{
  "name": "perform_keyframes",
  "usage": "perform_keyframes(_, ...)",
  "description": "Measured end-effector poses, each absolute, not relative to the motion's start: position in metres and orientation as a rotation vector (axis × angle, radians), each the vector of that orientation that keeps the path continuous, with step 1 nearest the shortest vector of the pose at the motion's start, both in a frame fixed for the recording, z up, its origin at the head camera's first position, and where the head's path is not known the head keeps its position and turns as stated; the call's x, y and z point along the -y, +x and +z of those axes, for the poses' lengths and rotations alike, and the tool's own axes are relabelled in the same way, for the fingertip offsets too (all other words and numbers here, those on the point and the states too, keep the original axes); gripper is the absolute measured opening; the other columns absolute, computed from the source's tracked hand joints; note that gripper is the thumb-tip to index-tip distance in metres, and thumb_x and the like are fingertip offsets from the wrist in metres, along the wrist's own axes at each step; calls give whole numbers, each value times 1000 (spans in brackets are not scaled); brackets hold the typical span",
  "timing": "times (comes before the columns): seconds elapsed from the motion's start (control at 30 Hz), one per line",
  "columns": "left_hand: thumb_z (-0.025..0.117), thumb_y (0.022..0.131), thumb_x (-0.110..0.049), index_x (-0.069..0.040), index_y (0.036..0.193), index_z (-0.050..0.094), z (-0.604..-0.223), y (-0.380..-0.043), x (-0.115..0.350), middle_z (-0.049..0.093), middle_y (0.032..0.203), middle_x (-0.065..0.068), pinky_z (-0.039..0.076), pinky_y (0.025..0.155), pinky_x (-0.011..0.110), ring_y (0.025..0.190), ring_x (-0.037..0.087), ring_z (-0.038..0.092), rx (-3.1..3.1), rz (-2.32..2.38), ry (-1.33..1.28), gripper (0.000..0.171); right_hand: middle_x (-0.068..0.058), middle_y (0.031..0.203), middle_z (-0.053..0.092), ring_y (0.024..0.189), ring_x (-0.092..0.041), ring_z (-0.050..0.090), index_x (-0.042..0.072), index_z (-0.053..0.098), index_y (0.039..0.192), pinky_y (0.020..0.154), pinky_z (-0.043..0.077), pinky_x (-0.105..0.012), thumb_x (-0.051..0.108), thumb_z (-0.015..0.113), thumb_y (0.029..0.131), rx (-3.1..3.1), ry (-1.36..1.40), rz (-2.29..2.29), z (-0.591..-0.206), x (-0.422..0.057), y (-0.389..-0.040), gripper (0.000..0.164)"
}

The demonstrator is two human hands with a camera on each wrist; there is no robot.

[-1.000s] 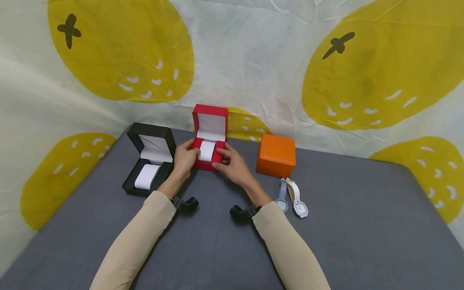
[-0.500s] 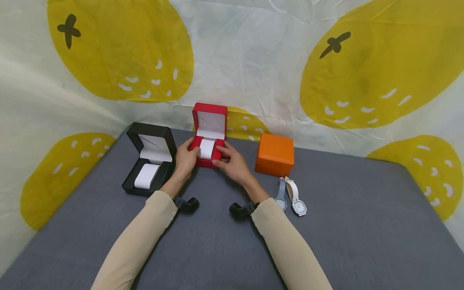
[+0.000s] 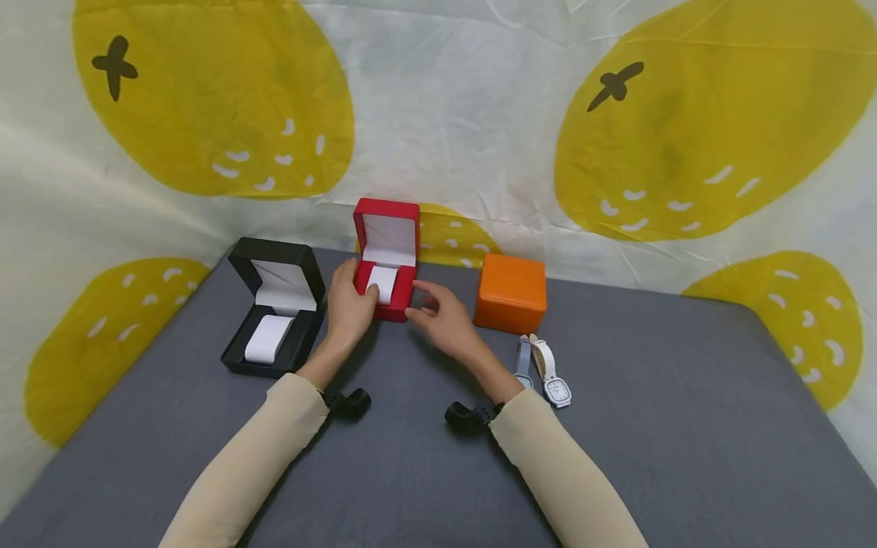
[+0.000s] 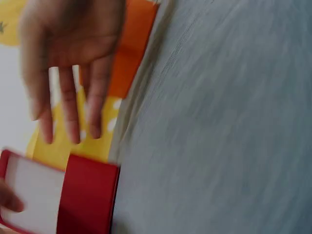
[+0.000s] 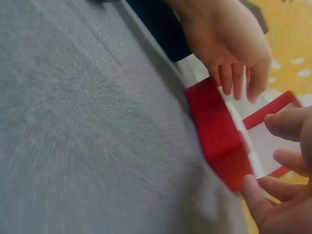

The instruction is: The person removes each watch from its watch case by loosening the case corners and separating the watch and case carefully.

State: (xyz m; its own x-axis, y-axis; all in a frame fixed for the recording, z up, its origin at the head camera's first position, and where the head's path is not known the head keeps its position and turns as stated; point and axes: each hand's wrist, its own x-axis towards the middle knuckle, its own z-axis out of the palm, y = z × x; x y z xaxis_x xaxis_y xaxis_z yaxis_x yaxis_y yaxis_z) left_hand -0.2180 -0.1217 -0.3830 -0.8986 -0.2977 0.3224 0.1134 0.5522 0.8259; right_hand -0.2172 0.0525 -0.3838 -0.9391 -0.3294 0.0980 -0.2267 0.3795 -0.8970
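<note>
A red watch box (image 3: 393,313) stands with its lid raised and a white cushion (image 3: 382,284) inside. My left hand (image 3: 351,308) is at the box's left side, thumb near its front edge; whether it touches is unclear. On the right, my right hand (image 3: 445,323) hovers with loosely bent fingers, slightly apart from the box in the head view. The left wrist view shows the right hand (image 4: 78,44) holding nothing, its fingers extended. In the right wrist view the left hand's fingers (image 5: 237,80) reach down beside the red box (image 5: 214,122).
An opened black watch box (image 3: 277,250) with a white cushion (image 3: 268,339) stands left. To the right is a closed orange box (image 3: 510,293). Before it lie a white-strapped watch (image 3: 557,391) and a blue-strapped watch (image 3: 524,365). A fruit-print cloth hangs behind the grey table (image 3: 411,472).
The right hand has drawn away from the red box's right side. The left hand's fingers have loosened and straightened beside it. The head view has shifted slightly.
</note>
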Motion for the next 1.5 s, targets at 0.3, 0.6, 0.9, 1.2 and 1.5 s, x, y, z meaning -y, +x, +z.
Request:
perform_keyframes(0.3,60,90,-6,0,137,48,-367,-201,86,51,136,12,38,103,45,124,24,47,2162,-1445,-145,49,-6,134,49,118,-27,53,15,50,139,97,45,-39,21,65,92,-2545,-668,-1574,-350,-90,-188,49)
perform_keyframes(0.6,61,92,-4,1,141,43,-368,-198,60,48,141,13,34,106,37,130,23,44,2240,-1787,-332,53,-16,131,53,120,-28,52,8,51,136,96,45,-42,19,61,95,-2659,-650,-1734,-344,-154,-187,44)
perform_keyframes(0.9,61,95,-16,-4,145,39,-356,-206,46,44,144,9,40,102,36,132,23,42,2320,-1945,-295,56,-17,128,55,119,-27,52,0,55,129,100,42,-37,12,60,95,-2824,-278,-1964,-347,-190,-204,37)
perform_keyframes(1.2,59,95,-16,0,144,38,-354,-223,26,43,145,11,37,105,34,132,22,42,2177,-2173,-172,56,-21,131,47,119,-31,49,-1,51,132,99,41,-42,11,59,93,-2891,-21,-1942,-362,-198,-220,42)
perform_keyframes(1.5,58,96,-22,-5,149,30,-377,-221,9,32,152,8,31,108,36,138,23,31,2305,-2145,-147,63,-20,141,43,127,-34,43,-1,38,143,103,38,-44,18,57,95,-2786,72,-1725,-362,-200,-224,55)
